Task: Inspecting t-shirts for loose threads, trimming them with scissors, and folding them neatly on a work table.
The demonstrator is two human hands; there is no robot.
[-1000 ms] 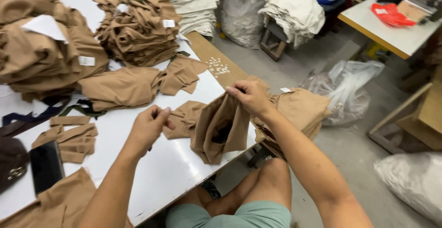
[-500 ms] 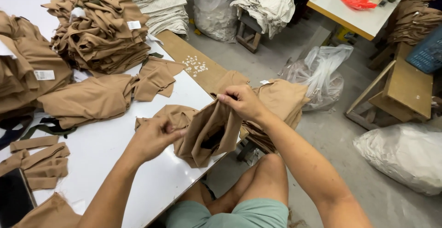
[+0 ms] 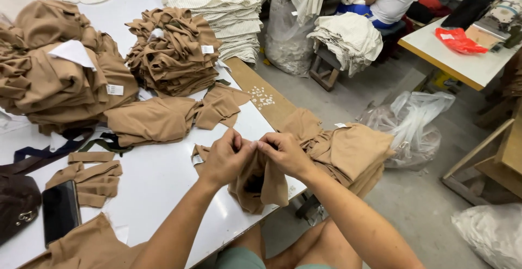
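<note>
Both hands have drawn together since the earlier frames: the left hand (image 3: 225, 157), which lay apart from the cloth, now meets the right hand (image 3: 283, 152) over the tan fabric piece (image 3: 261, 185), and the view has swung so the far stacks sit higher. Each hand pinches the top edge of that piece between thumb and fingers, fingertips nearly touching, while the rest of it hangs down over the counter (image 3: 163, 182) edge below the hands. Judging by the layout, much is already handled: a tall stack of folded tan pieces (image 3: 174, 51) and a bigger heap (image 3: 60, 79) lie beyond the left hand. Just beside the right hand, a loose tan pile (image 3: 348, 149) looks still unworked, so a fair share seems left.
</note>
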